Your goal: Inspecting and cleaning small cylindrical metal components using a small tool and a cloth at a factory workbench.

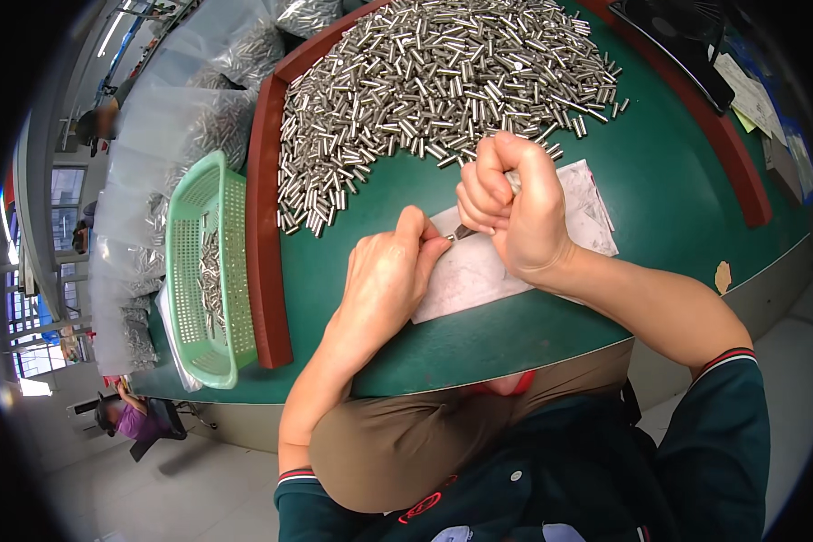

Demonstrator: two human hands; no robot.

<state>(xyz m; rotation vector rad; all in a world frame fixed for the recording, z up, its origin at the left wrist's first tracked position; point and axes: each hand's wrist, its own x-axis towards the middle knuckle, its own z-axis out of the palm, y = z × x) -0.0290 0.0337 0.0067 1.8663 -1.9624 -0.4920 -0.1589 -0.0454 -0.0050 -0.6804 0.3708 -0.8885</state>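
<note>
Green matting covers the work table (677,181), which curves under the fisheye lens and is edged by a dark red raised border (266,226) along its left and far sides. A large heap of short metal pins (434,81) spreads over the far half of the table, thinning out toward the person. Nearer, a pale worn sheet of paper (479,271) lies flat on the green surface, and both hands work over it. The left hand (388,280) rests on the sheet's left edge with its fingers drawn together, their tips pinching the end of a small metal piece (462,232). The right hand (515,212) is curled into a closed fist just above it, gripping a slim metal object that shows between the fingers, though what exactly it is cannot be told. The small piece thus sits between the two hands, just above the paper. Beyond the red border on the left stands a green plastic basket (210,271) with some pins lying in it, and past that a row of clear plastic bags (172,117) filled with more pins. At the table's far right lie a dark flat tray (686,45) and some papers (750,95). Pale floor shows below, where another person (131,417) in purple sits well apart at lower left.
</note>
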